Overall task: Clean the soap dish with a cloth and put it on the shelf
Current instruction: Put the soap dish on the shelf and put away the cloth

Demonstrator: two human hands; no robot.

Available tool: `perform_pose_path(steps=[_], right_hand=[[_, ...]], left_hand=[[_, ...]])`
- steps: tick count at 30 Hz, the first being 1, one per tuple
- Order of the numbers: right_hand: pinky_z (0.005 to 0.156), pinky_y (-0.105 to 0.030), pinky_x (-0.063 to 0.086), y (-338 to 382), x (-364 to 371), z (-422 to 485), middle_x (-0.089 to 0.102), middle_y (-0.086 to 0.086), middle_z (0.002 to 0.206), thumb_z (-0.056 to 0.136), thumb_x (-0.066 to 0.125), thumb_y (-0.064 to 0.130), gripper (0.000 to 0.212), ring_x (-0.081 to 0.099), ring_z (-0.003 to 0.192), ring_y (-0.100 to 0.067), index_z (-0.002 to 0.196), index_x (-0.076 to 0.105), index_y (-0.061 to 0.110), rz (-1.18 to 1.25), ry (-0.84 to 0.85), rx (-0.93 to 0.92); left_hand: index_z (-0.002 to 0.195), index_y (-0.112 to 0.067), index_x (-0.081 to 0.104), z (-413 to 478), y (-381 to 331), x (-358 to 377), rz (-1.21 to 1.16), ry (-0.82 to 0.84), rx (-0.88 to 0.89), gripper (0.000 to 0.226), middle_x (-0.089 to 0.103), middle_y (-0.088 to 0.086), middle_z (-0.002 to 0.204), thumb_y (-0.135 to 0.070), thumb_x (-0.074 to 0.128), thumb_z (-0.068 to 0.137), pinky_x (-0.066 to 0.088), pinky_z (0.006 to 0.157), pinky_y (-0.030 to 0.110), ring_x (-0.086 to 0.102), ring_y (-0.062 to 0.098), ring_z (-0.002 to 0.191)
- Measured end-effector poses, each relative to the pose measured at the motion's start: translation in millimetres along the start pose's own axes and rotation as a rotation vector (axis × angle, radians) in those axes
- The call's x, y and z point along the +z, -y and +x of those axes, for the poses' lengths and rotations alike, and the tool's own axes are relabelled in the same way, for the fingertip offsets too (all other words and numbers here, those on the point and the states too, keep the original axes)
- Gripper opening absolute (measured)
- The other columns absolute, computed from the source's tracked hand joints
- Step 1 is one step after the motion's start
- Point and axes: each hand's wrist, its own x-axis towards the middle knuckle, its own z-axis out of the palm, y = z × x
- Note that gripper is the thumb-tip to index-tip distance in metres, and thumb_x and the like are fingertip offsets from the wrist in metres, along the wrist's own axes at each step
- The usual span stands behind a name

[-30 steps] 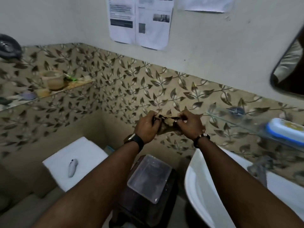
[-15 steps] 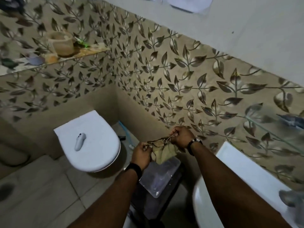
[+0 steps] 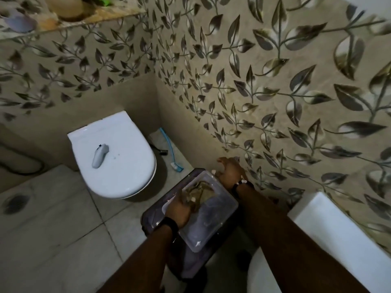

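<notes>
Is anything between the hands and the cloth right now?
Nothing visible. The left hand lies directly on the cloth, which sits inside the clear container on top of the dark bin. The right hand is at the container's far edge, beside the cloth.

We find a small bathroom: a white toilet (image 3: 114, 157) with closed lid, leaf-patterned wall tiles (image 3: 264, 85), a tiled floor (image 3: 53, 218), a white washbasin (image 3: 330, 225) at right.
</notes>
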Motion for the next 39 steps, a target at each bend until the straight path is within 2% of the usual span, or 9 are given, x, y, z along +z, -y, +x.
perform_pose_path(steps=[2,4,7,10,15,20,25,32,39], right_hand=[[0.105,-0.042,0.046,-5,6,-1,0.05,-0.016,0.141,0.096,0.064,0.036,0.053,0.052,0.127,-0.036,0.143,0.051,0.016,0.054,-0.016,-0.004],[0.109,-0.044,0.043,-10,11,-5,0.049,-0.016,0.143,0.097,0.063,0.038,0.055,0.049,0.13,-0.036,0.144,0.05,0.014,0.073,0.002,-0.008],[0.11,-0.044,0.04,-15,13,-11,0.049,-0.016,0.144,0.098,0.061,0.036,0.054,0.047,0.133,-0.035,0.145,0.049,0.013,0.028,0.015,-0.025],[0.111,-0.041,0.039,-18,19,-15,0.045,-0.016,0.147,0.101,0.055,0.026,0.049,0.045,0.134,-0.035,0.146,0.046,0.011,-0.074,0.038,-0.043],[0.121,-0.04,0.028,-20,69,-15,0.038,-0.012,0.158,0.104,0.047,0.025,0.05,0.036,0.145,-0.03,0.152,0.04,0.016,-0.245,0.317,-0.127],[0.125,-0.05,0.017,-32,145,-7,0.015,-0.003,0.169,0.1,0.047,0.05,0.069,0.016,0.154,-0.03,0.159,0.02,0.025,-0.406,0.492,-0.103],[0.124,-0.06,0.003,-31,159,5,-0.013,0.001,0.169,0.093,0.052,0.061,0.092,-0.008,0.156,-0.029,0.159,-0.005,0.036,-0.516,0.585,-0.156],[0.125,-0.058,0.001,-39,153,11,-0.011,0.002,0.17,0.091,0.047,0.069,0.093,-0.008,0.157,-0.027,0.16,-0.004,0.034,-0.506,0.472,-0.067],[0.124,-0.06,0.007,-49,138,27,-0.003,0.002,0.17,0.094,0.059,0.052,0.09,-0.003,0.156,-0.028,0.16,0.002,0.034,-0.49,0.491,0.035]], left_hand=[[0.156,-0.004,0.026,-3,9,-3,0.112,0.03,0.033,0.068,0.044,0.001,0.15,-0.019,0.061,0.1,0.026,0.108,0.013,0.041,0.027,0.143],[0.159,-0.008,0.013,-3,20,-3,0.22,0.078,0.068,0.074,0.029,0.006,0.162,-0.019,0.058,0.101,0.022,0.117,0.02,0.028,0.025,0.151],[0.159,-0.018,0.021,-4,25,-1,0.367,0.081,0.098,0.066,0.035,0.006,0.162,-0.026,0.054,0.103,0.026,0.114,0.024,0.034,0.024,0.148],[0.158,-0.017,0.025,0,29,5,0.465,0.122,0.161,0.06,0.03,0.005,0.164,-0.027,0.05,0.104,0.018,0.117,0.022,0.029,0.021,0.151],[0.158,-0.02,0.027,9,43,18,0.556,0.184,0.239,0.06,0.028,0.004,0.165,-0.024,0.048,0.102,0.018,0.12,0.022,0.028,0.019,0.151],[0.156,-0.014,0.03,37,82,36,0.707,0.24,0.198,0.057,0.029,0.011,0.162,-0.026,0.044,0.102,0.031,0.116,0.034,0.038,0.029,0.143],[0.147,-0.014,0.04,50,102,54,0.841,0.199,0.261,0.055,0.042,0.008,0.148,-0.037,0.039,0.097,0.036,0.106,0.036,0.042,0.028,0.131],[0.156,-0.021,0.029,60,99,65,0.888,0.156,0.3,0.08,0.037,0.004,0.153,-0.041,0.057,0.083,0.037,0.108,0.039,0.041,0.026,0.13],[0.158,-0.024,0.024,74,99,64,0.861,0.185,0.25,0.085,0.025,0.002,0.164,-0.027,0.061,0.081,0.048,0.095,0.04,0.042,0.029,0.129]])
